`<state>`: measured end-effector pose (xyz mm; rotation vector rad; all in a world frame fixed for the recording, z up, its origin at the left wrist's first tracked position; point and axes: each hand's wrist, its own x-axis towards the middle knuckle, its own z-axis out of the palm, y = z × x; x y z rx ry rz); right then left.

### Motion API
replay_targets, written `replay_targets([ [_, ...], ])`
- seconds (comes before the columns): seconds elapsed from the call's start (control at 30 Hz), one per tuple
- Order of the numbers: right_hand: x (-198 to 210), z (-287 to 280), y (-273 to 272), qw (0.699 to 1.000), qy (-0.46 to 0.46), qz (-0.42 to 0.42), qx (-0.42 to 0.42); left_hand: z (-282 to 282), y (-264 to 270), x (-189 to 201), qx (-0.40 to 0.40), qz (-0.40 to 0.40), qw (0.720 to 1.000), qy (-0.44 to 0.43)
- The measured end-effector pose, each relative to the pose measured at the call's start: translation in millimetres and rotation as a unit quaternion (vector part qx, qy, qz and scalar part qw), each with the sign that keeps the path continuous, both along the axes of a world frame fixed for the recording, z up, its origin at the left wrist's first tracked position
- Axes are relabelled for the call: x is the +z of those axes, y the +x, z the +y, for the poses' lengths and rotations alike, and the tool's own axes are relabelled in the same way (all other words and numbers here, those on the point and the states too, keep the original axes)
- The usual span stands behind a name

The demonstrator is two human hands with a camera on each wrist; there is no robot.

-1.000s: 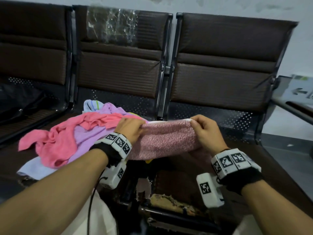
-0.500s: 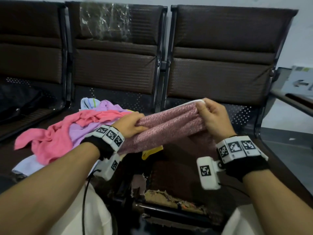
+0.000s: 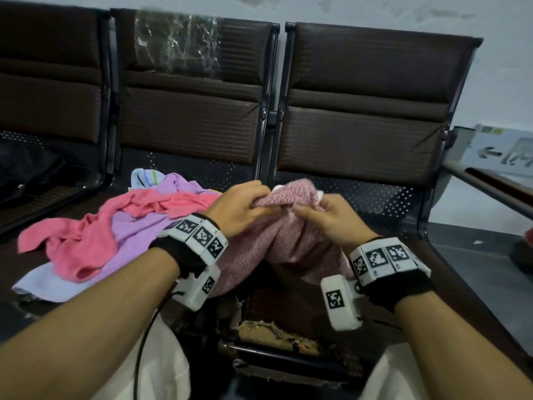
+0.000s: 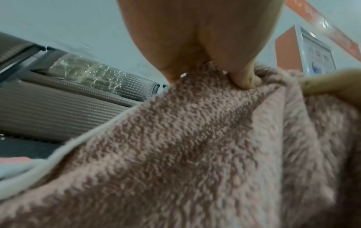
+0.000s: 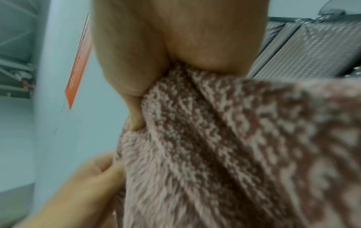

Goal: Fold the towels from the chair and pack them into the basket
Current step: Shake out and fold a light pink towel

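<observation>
A fluffy dusty-pink towel [image 3: 291,243] with a white hem hangs doubled between both hands above the chair seat. My left hand [image 3: 245,209] pinches its top edge, and my right hand [image 3: 326,217] grips the top edge close beside it, the two hands almost touching. In the left wrist view my left hand [image 4: 224,74] pinches the dusty-pink towel [image 4: 195,154] at its top; in the right wrist view my right hand [image 5: 156,77] clamps the dusty-pink towel [image 5: 234,154]. A heap of loose towels lies on the middle seat: coral [image 3: 86,241], lilac [image 3: 138,229], pale blue [image 3: 37,284]. No basket is in view.
A row of dark brown chairs [image 3: 360,111] stands against the wall; plastic wrap [image 3: 176,44] clings to the middle backrest. The right seat's front edge [image 3: 274,333] is torn, with foam showing. A black bag [image 3: 26,171] lies on the left seat. A metal armrest [image 3: 484,186] juts out at right.
My hands have come together, bringing the two top corners of the dusty-pink towel near each other, so the towel that was stretched wide now hangs doubled.
</observation>
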<state>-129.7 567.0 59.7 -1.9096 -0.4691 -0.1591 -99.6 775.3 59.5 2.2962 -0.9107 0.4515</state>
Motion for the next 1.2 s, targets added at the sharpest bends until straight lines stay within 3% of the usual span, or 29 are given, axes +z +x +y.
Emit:
replay_targets([
  [0.17,10.9,-20.8,0.2,0.99,0.052,-0.087,-0.095,14.0,8.8,-11.5,0.038,0.084,0.994,0.055],
  [0.33,26.9,-50.4,3.4,0.942,0.191,-0.154,-0.229,4.3,1.8,6.3,0.038,0.096,0.995,-0.004],
  [0.43,27.2,-54.4,2.6,0.919,0.196,-0.194,-0.28,-25.3,-13.0,25.6,-0.012,0.066,0.996,-0.057],
  [0.5,23.4,-52.4,2.2,0.927,0.163,-0.196,-0.273,-40.6,-16.2,33.0,-0.037,0.067,0.992,-0.098],
  [0.57,16.2,-52.5,1.4,0.95,0.106,-0.144,-0.254,-47.5,-12.3,29.2,-0.03,0.082,0.992,-0.092],
  [0.77,-23.7,-65.3,1.5,0.975,-0.123,0.041,-0.179,-45.0,5.1,-17.3,-0.004,0.184,0.979,0.087],
  [0.87,-40.7,-69.0,1.9,0.96,-0.215,0.142,-0.108,-37.3,10.4,-31.5,-0.007,0.235,0.962,0.137],
  [0.97,-48.8,-74.6,-1.8,0.935,-0.279,0.215,-0.034,-29.6,14.2,-38.7,-0.026,0.294,0.948,0.121],
  [1.1,-53.2,-72.6,-6.9,0.887,-0.396,0.238,0.01,-21.2,15.1,-46.2,-0.03,0.352,0.932,0.085],
  [1.2,-58.4,-55.9,-8.6,0.876,-0.443,0.191,0.008,-15.5,17.1,-49.7,0.018,0.312,0.941,0.13],
])
